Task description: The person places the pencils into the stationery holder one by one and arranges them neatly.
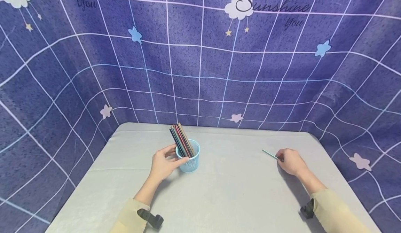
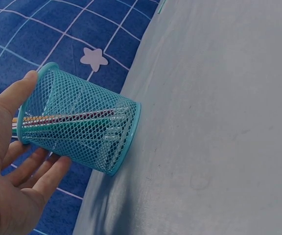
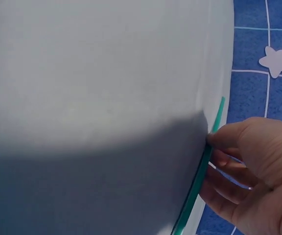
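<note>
My left hand (image 1: 164, 163) holds a light-blue mesh pen cup (image 1: 190, 165) near its rim, thumb on one side and fingers on the other. A bundle of colored pencils (image 1: 181, 140) leans to the left inside the cup, and their lower ends show through the mesh in the left wrist view. Well to the right, my right hand (image 1: 292, 161) pinches a slim green pencil (image 3: 196, 183) low over the table. One end of it points left, away from the fingers, in the head view.
A pale grey cloth covers the table (image 1: 232, 191). Purple-blue curtains (image 1: 200, 62) with white grid lines, stars and clouds rise behind it and along both sides. Dark straps (image 1: 151, 219) sit around both sleeved wrists.
</note>
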A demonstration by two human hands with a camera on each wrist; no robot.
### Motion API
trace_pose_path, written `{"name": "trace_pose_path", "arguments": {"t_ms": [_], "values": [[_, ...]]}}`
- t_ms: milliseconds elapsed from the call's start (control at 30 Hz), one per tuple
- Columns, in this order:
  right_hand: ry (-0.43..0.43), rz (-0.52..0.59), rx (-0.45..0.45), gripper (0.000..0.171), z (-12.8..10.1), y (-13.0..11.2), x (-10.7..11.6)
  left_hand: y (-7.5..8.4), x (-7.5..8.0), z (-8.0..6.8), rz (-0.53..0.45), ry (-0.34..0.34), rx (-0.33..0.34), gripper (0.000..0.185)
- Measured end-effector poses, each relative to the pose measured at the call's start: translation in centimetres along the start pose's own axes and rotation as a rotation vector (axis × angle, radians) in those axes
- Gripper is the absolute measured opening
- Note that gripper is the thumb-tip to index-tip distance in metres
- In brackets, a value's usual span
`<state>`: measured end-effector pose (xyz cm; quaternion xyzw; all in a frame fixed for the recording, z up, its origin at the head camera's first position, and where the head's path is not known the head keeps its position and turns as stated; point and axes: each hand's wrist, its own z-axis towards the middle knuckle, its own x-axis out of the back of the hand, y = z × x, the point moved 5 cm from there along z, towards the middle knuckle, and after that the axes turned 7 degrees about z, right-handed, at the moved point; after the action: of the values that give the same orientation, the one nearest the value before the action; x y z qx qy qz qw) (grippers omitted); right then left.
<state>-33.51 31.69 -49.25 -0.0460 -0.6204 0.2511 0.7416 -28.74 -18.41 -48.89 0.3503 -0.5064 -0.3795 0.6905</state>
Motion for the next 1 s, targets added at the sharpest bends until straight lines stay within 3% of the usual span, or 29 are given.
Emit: {"name": "trace_pose_path", "arguments": {"t_ms": [267,433,567,1000], "values": [[0.049,0.0,0.053,0.009,1.1,-0.6,0.7,0.2,-0.1,0.3,-0.004,-0.009,0.001,0.069],[0.079,0.025,0.079,0.012,2.3,-2.4,1.3,0.3,-0.1,0.2,0.0,-0.007,-0.011,0.068],[0.095,0.084,0.082,0.015,3.2,-5.1,1.8,0.1,0.1,-0.2,0.011,-0.002,0.001,0.067],[0.217,0.458,0.12,0.015,6.1,-15.5,4.9,0.2,0.1,-0.1,0.006,0.001,0.002,0.068]]}}
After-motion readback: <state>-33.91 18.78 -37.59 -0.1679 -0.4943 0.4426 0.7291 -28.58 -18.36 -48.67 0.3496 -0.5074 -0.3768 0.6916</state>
